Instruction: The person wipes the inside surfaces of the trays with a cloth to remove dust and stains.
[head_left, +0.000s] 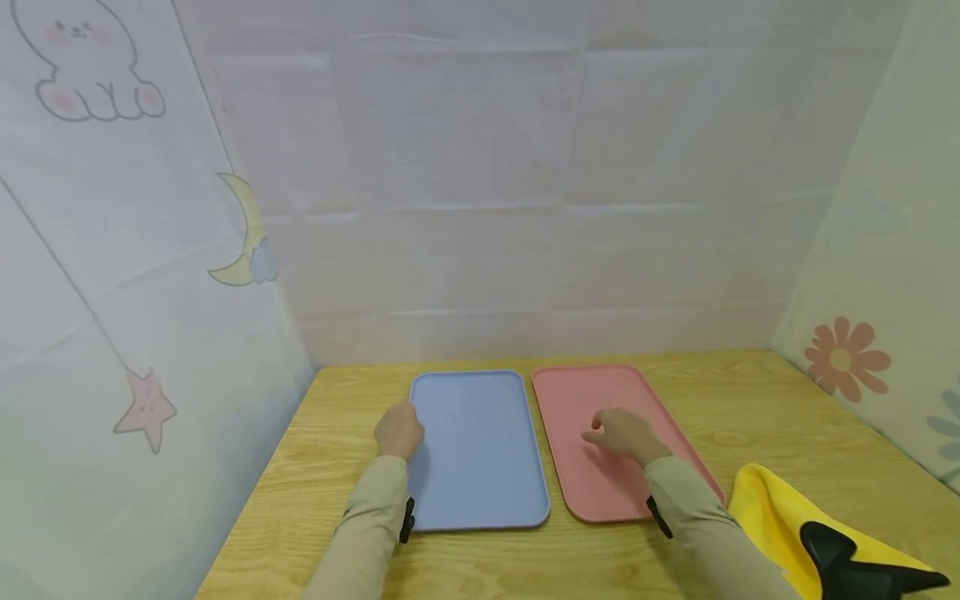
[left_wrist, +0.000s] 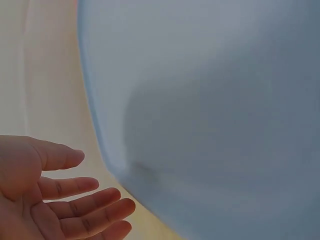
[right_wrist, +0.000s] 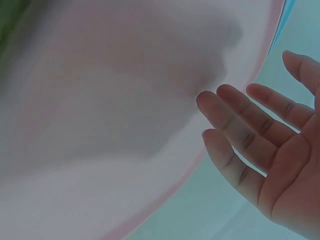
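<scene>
A blue tray [head_left: 477, 450] and a pink tray [head_left: 600, 467] lie side by side on the wooden table. My left hand [head_left: 399, 431] is at the left edge of the blue tray. Seen from the left wrist, that hand [left_wrist: 75, 200] holds nothing, its loosely extended fingers close to the tray's rim. Over the pink tray hovers my right hand [head_left: 622, 433], casting a shadow on it. In the right wrist view this hand [right_wrist: 270, 145] has its fingers spread and a bare palm.
At the lower right, a yellow cloth [head_left: 780, 508] with a black part [head_left: 847, 567] lies on the wooden table [head_left: 735, 392], near my right forearm. A pale wall sheet [head_left: 465, 183] rises behind the table, and printed sheets flank both sides.
</scene>
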